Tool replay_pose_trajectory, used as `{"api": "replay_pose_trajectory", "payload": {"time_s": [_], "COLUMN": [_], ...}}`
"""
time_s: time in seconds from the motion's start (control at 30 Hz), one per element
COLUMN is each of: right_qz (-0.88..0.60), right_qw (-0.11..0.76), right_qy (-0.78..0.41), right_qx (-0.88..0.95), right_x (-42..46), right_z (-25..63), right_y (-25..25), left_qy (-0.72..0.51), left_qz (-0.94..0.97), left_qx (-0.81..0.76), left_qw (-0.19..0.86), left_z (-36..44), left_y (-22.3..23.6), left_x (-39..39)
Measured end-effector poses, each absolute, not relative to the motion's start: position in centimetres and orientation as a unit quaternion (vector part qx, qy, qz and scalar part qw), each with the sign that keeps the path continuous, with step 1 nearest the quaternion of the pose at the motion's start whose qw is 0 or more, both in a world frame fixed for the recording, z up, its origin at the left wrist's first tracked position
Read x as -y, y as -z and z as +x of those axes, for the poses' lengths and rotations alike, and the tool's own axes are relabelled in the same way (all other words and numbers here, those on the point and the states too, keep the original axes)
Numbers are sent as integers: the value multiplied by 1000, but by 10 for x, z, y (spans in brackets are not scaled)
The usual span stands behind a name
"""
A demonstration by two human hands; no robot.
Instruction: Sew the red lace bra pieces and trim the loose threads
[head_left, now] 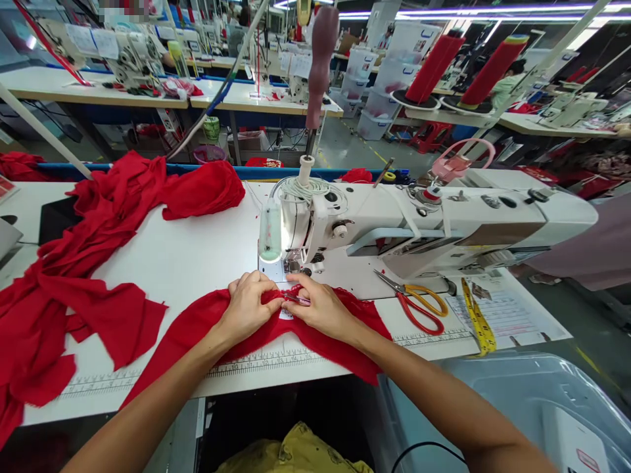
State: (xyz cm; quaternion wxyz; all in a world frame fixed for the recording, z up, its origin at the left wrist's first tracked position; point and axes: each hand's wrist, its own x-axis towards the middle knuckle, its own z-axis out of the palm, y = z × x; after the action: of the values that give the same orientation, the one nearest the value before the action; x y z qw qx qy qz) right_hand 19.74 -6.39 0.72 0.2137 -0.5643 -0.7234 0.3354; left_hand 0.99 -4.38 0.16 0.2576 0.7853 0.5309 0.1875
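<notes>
**Fingers close to the needle, red cloth pinched in both hands**

While both my hands press together on the red fabric piece (pixel 276 332), the risk sits right in front of them: my fingertips lie just short of the presser foot (pixel 294 267), and a slip forward would put them under the needle. My left hand (pixel 246 305) is curled shut, bunching the cloth at its upper edge. My right hand (pixel 323 307) is closed in a narrow grip too, pinching a small metal tool (pixel 296 299) (tweezers or snips, I cannot tell which) against the seam. If the bunched fold shifts, the seam could run crooked. Further out lie the scissors (pixel 417 305), a yellow tape measure (pixel 477 318), and a heap of red cloth (pixel 83 263) across the surface (pixel 197 256).
</notes>
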Motion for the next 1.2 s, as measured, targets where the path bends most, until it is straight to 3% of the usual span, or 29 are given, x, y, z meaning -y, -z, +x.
{"api": "replay_pose_trajectory", "payload": {"time_s": [0.43,0.7,0.93,1.07,1.2], "right_qz": [-559,-466,-448,-466,-554], "right_qw": [213,224,214,205,189], "right_qy": [-378,-485,-509,-477,-352], "right_qx": [707,705,703,717,730], "right_x": [52,45,44,45,66], "right_z": [190,204,210,208,203], "right_y": [-4,-7,-4,-9,-25], "left_qy": [-206,-184,-173,-142,-139], "left_qz": [803,788,781,784,777], "left_qx": [-464,-483,-482,-486,-492], "left_qw": [312,334,359,360,368], "left_z": [-1,2,4,5,6], "left_y": [8,-2,-6,-9,-8], "left_x": [36,38,42,41,40]}}
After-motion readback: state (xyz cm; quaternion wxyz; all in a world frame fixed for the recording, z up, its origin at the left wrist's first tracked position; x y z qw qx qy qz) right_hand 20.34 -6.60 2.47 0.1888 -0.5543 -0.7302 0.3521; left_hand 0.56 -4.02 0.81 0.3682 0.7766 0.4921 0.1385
